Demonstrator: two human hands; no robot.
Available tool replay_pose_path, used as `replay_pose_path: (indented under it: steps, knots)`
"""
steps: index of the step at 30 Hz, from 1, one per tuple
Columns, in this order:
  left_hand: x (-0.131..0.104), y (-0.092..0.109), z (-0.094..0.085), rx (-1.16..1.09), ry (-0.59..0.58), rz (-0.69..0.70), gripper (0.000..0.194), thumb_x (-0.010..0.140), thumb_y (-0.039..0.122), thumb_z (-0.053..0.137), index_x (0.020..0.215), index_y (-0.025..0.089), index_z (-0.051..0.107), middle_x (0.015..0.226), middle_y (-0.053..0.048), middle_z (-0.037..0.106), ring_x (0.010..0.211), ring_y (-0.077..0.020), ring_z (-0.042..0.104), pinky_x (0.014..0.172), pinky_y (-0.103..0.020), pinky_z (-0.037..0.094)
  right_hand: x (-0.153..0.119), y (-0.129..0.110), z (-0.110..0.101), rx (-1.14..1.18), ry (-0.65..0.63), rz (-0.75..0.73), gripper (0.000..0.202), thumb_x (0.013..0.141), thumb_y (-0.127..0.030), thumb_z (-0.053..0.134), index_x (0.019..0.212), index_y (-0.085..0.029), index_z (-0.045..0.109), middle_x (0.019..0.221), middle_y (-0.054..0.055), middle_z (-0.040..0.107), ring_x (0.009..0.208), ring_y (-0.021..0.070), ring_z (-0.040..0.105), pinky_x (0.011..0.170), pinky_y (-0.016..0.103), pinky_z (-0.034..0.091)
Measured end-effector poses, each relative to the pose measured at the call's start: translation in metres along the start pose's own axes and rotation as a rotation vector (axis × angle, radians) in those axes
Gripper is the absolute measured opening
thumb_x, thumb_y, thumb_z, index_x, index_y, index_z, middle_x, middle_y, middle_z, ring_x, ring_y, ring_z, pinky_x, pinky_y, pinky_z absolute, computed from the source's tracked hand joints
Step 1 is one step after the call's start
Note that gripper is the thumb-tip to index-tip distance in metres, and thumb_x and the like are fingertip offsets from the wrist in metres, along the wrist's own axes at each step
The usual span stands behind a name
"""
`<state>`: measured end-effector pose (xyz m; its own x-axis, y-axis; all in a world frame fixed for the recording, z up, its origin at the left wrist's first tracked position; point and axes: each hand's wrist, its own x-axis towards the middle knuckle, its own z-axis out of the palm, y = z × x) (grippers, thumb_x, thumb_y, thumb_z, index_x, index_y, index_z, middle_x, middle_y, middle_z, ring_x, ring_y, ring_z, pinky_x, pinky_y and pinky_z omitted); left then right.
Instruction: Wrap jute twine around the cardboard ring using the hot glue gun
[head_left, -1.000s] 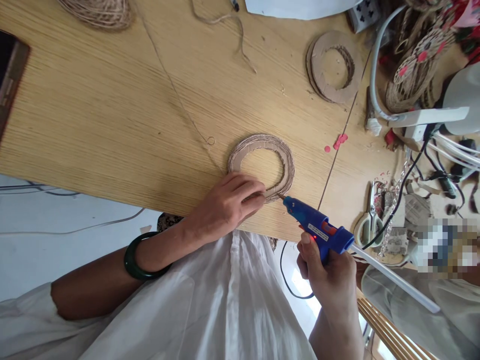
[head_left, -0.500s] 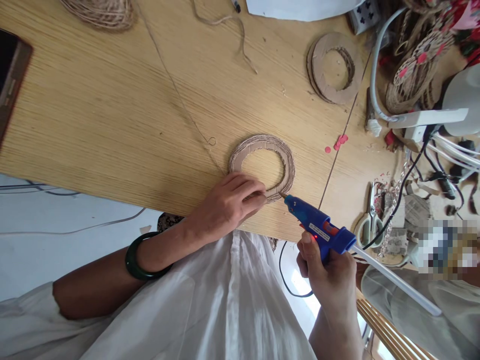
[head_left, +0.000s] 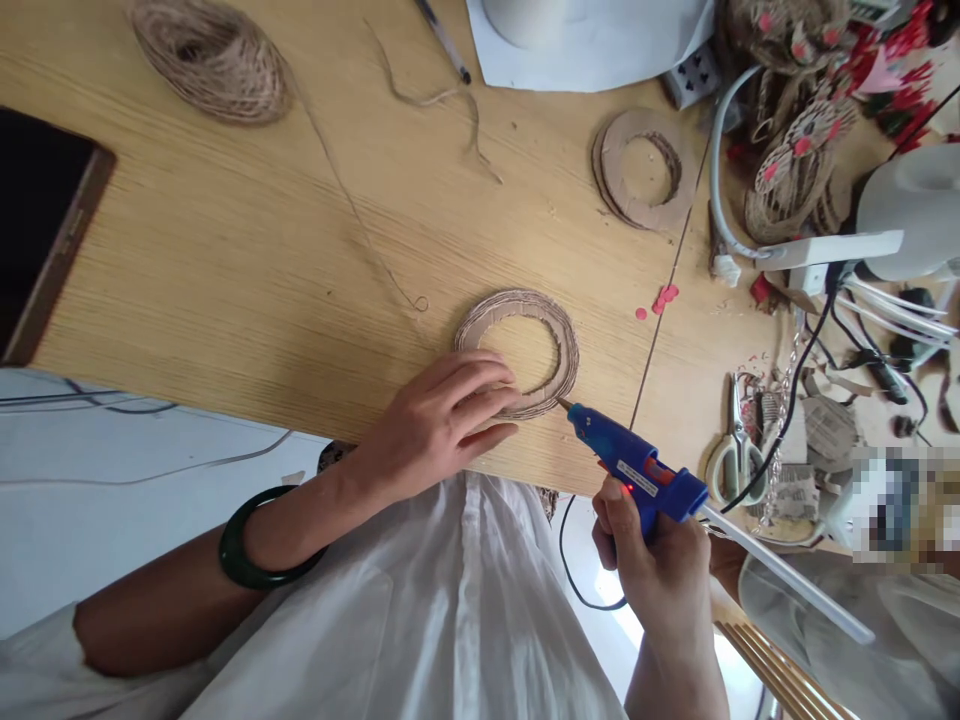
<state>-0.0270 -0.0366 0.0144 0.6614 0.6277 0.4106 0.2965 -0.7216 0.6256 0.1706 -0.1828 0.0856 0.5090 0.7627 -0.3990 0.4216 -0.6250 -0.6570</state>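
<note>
A cardboard ring (head_left: 566, 350) with twine wound along its outer part lies flat near the table's front edge. My left hand (head_left: 442, 415) rests over the ring's near left side, fingers stretched and slightly apart. Wrapped round the handle of a blue hot glue gun (head_left: 626, 455) is my right hand (head_left: 652, 540). The gun's nozzle tip is at the ring's near right edge, and a long glue stick (head_left: 795, 575) sticks out behind it. A thin twine (head_left: 349, 200) runs from a twine ball (head_left: 217, 65) toward the ring, its end partly under my left hand.
Stacked cardboard rings (head_left: 611, 175) lie farther back, close to red paper dots (head_left: 660, 300). Scissors (head_left: 739, 450), cables and paper scraps crowd the right side. A dark phone-like device (head_left: 45, 220) lies at left, a pen (head_left: 444, 40) at the back. Part of another person shows at lower right.
My left hand's fingers have spread from a closer press on the ring. The glue gun stays at the ring's near right edge. The whole view has shifted a little.
</note>
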Motion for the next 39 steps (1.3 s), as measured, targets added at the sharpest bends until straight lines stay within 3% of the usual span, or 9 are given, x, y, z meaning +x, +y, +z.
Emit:
replay_pose_path:
  steps: [3, 5, 10, 17, 20, 27, 35, 39]
  knots:
    - [-0.001, -0.009, -0.008, 0.074, -0.049, 0.033, 0.019, 0.095, 0.020, 0.068, 0.113, 0.018, 0.066, 0.115, -0.007, 0.071, 0.119, -0.0240, 0.062, 0.110, -0.047, 0.052, -0.001, 0.006, -0.001, -0.042, -0.003, -0.013, 0.043, 0.096, -0.051, 0.058, 0.066, -0.021, 0.050, 0.048, -0.005, 0.046, 0.040, 0.0114, 0.044, 0.042, 0.027, 0.032]
    - [-0.003, -0.013, -0.008, 0.105, -0.073, 0.060, 0.016, 0.096, 0.016, 0.065, 0.112, 0.019, 0.067, 0.112, -0.006, 0.072, 0.114, -0.0223, 0.064, 0.103, -0.044, 0.056, 0.000, 0.011, 0.000, -0.074, -0.029, -0.041, 0.044, 0.096, -0.052, 0.058, 0.067, -0.021, 0.053, 0.048, -0.004, 0.048, 0.040, 0.0118, 0.044, 0.042, 0.027, 0.033]
    - [-0.006, 0.000, 0.006, 0.179, -0.073, 0.119, 0.011, 0.097, 0.010, 0.061, 0.106, 0.013, 0.066, 0.103, -0.007, 0.073, 0.100, -0.0211, 0.067, 0.088, -0.037, 0.060, 0.005, 0.016, 0.001, -0.112, -0.030, -0.107, 0.043, 0.098, -0.053, 0.054, 0.073, -0.019, 0.060, 0.046, -0.004, 0.048, 0.040, 0.0128, 0.045, 0.044, 0.028, 0.035]
    - [0.000, 0.023, 0.019, 0.052, -0.016, 0.075, 0.009, 0.097, 0.013, 0.062, 0.105, 0.012, 0.066, 0.101, -0.007, 0.071, 0.103, -0.0192, 0.066, 0.094, -0.034, 0.060, 0.001, 0.016, -0.005, -0.092, -0.005, -0.042, 0.049, 0.097, -0.056, 0.054, 0.062, -0.022, 0.047, 0.043, -0.004, 0.044, 0.039, 0.0118, 0.042, 0.043, 0.028, 0.031]
    - [-0.003, 0.023, 0.016, 0.107, -0.001, 0.097, 0.013, 0.096, 0.020, 0.066, 0.107, 0.014, 0.066, 0.107, -0.008, 0.072, 0.111, -0.0217, 0.065, 0.099, -0.038, 0.058, -0.002, 0.015, -0.007, -0.065, 0.029, -0.014, 0.046, 0.097, -0.055, 0.055, 0.065, -0.022, 0.049, 0.045, -0.004, 0.045, 0.040, 0.0118, 0.042, 0.044, 0.028, 0.032]
    - [-0.013, 0.014, 0.008, 0.133, -0.038, 0.052, 0.004, 0.095, 0.012, 0.065, 0.098, 0.014, 0.067, 0.098, -0.005, 0.073, 0.093, -0.0189, 0.068, 0.083, -0.035, 0.059, -0.004, 0.019, -0.006, -0.033, 0.031, 0.050, 0.047, 0.094, -0.055, 0.057, 0.062, -0.022, 0.046, 0.047, -0.004, 0.045, 0.042, 0.0121, 0.042, 0.044, 0.028, 0.030]
    - [-0.008, 0.017, 0.006, 0.107, 0.045, 0.007, 0.007, 0.091, 0.007, 0.066, 0.095, 0.013, 0.066, 0.102, -0.007, 0.072, 0.099, -0.0190, 0.068, 0.092, -0.032, 0.058, -0.007, 0.021, -0.005, -0.044, 0.075, 0.018, 0.044, 0.094, -0.053, 0.060, 0.065, -0.021, 0.050, 0.049, -0.003, 0.048, 0.042, 0.0120, 0.044, 0.044, 0.028, 0.032]
    - [-0.009, 0.016, 0.006, 0.103, -0.007, -0.074, 0.008, 0.091, 0.007, 0.064, 0.092, 0.014, 0.066, 0.109, -0.008, 0.070, 0.101, -0.0202, 0.067, 0.093, -0.034, 0.057, -0.005, 0.027, -0.004, -0.007, 0.029, 0.001, 0.045, 0.095, -0.053, 0.058, 0.065, -0.021, 0.049, 0.051, -0.004, 0.047, 0.042, 0.0116, 0.043, 0.043, 0.028, 0.031]
